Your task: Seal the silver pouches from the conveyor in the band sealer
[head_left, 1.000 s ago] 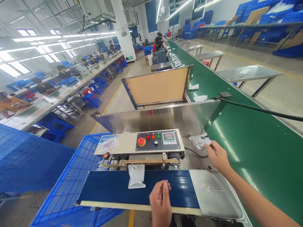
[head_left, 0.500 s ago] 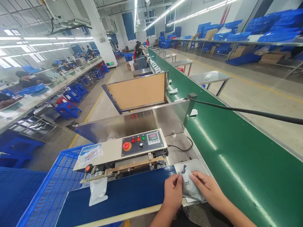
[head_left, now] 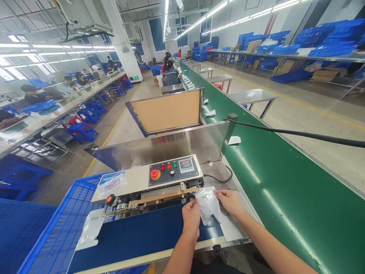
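Both my hands pinch one small clear plastic pouch (head_left: pixel 208 205) at the right end of the sealing machine (head_left: pixel 159 179). My left hand (head_left: pixel 191 217) grips the pouch's left edge over the dark blue belt (head_left: pixel 142 236). My right hand (head_left: pixel 229 201) grips its right edge above the steel feed plate (head_left: pixel 239 228). The pouch's top edge sits close to the machine's brass sealing slot (head_left: pixel 162 198). Another sealed pouch (head_left: pixel 91 228) hangs off the belt's left end over a blue crate (head_left: pixel 54 236).
A green conveyor (head_left: pixel 285 182) runs along the right, with small white packs on it and a black cable (head_left: pixel 296 134) across. A bagged item (head_left: pixel 110 183) lies on the machine's top. Other people work at tables to the left and farther along the line.
My hands carried the pouch up and leftward from the feed plate toward the sealing slot. The earlier pouch travelled left along the belt to its end.
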Demonstrator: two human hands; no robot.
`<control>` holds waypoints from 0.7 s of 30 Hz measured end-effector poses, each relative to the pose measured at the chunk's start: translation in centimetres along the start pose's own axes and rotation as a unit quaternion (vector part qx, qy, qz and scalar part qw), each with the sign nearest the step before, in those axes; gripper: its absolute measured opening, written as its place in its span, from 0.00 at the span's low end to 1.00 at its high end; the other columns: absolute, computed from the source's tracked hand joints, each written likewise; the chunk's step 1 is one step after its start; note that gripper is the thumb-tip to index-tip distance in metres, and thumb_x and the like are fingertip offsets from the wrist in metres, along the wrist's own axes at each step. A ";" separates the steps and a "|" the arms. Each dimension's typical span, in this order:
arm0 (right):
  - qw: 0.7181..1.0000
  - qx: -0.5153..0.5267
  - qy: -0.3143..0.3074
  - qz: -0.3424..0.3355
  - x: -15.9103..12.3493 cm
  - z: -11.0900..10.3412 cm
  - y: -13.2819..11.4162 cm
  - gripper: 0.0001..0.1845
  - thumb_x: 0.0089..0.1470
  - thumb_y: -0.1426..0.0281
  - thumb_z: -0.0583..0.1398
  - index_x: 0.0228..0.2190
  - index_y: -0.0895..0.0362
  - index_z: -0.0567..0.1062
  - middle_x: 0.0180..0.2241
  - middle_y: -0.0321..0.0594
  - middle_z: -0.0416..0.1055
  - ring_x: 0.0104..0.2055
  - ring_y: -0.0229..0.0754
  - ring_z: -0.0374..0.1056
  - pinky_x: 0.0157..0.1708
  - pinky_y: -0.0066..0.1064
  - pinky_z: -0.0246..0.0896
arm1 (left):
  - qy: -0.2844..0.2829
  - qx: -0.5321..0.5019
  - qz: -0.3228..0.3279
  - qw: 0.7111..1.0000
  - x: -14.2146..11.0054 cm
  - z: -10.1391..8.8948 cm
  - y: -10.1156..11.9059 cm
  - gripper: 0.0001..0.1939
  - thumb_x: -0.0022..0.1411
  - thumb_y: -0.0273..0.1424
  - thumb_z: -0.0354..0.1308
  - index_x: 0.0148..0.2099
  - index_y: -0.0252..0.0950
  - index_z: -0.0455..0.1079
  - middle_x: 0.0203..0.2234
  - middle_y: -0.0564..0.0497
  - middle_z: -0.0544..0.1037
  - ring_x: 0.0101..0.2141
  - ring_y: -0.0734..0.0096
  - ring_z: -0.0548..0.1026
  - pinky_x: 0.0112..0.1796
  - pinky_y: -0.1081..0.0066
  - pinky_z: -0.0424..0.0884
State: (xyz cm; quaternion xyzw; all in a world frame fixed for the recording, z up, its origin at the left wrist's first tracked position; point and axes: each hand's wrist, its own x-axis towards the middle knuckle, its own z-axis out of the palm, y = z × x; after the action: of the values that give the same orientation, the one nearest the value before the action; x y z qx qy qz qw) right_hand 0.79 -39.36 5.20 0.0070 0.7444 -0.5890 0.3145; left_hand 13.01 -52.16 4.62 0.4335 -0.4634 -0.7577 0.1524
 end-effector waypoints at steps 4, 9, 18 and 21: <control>0.999 0.004 -0.043 0.004 0.4 2.7 0.2 0.28 0.47 0.45 0.69 0.18 0.54 0.71 0.16 0.33 0.67 0.20 0.37 0.63 0.24 0.29 0.66 | 0.024 -0.032 0.013 0.999 -0.3 -2.3 0.7 0.34 0.43 0.56 0.78 0.35 0.27 0.84 0.25 0.43 0.83 0.27 0.63 0.78 0.30 0.68 0.72; 0.994 0.033 -0.098 0.045 -0.7 5.0 -0.3 0.26 0.49 0.46 0.71 0.23 0.56 0.77 0.26 0.40 0.78 0.29 0.41 0.75 0.32 0.30 0.74 | 0.080 -0.028 0.011 0.996 -0.2 -5.6 2.1 0.32 0.42 0.53 0.79 0.36 0.28 0.84 0.30 0.41 0.86 0.32 0.57 0.82 0.33 0.65 0.76; 0.996 0.069 -0.043 0.028 -0.2 -4.2 0.7 0.23 0.48 0.51 0.75 0.33 0.58 0.83 0.31 0.44 0.82 0.30 0.41 0.77 0.29 0.29 0.75 | 0.289 0.051 0.136 0.946 -2.0 -14.3 3.9 0.33 0.53 0.52 0.74 0.51 0.32 0.82 0.43 0.40 0.88 0.40 0.53 0.86 0.43 0.59 0.82; 0.993 0.102 0.062 0.026 3.1 -10.0 1.6 0.21 0.46 0.55 0.75 0.32 0.58 0.81 0.31 0.46 0.81 0.28 0.40 0.76 0.27 0.29 0.74 | 0.340 0.074 0.176 0.921 -3.3 -15.9 4.4 0.36 0.52 0.60 0.71 0.49 0.33 0.83 0.39 0.42 0.87 0.34 0.56 0.84 0.38 0.61 0.83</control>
State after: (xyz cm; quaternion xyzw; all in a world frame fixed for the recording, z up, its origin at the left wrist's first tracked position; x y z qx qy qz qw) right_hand -5.66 -31.16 3.40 0.0944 0.6982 -0.6519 0.2805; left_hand 26.84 -61.40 6.86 0.5867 -0.5068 -0.4893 0.3994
